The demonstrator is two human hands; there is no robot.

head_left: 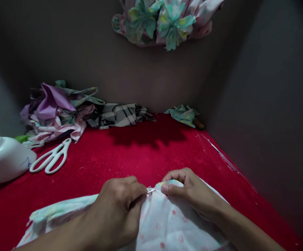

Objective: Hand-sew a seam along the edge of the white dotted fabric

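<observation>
White cloth with small pink prints (pixel 164 223) is spread in front of me, with a pale green and yellow band along its edge. My left hand (pixel 120 202) is closed, its thumb and index finger pinched at the gathered edge. A short shiny metal pin (pixel 150 190), which looks like a safety pin, sticks out from these fingertips toward the cloth's folded edge. Just to the right, my right hand (pixel 190 190) pinches that edge between thumb and fingers. The pin's ends are partly hidden by the cloth and my left fingers.
White scissors (pixel 51 158) lie on the red surface (pixel 130 157) at left, beside a white plastic container (pixel 7 160). Behind them is a heap of fabric scraps (pixel 54 108). A green scrap (pixel 184 115) lies far right, near a thin metal rod (pixel 227 160). Flowered fabric (pixel 164 22) hangs above.
</observation>
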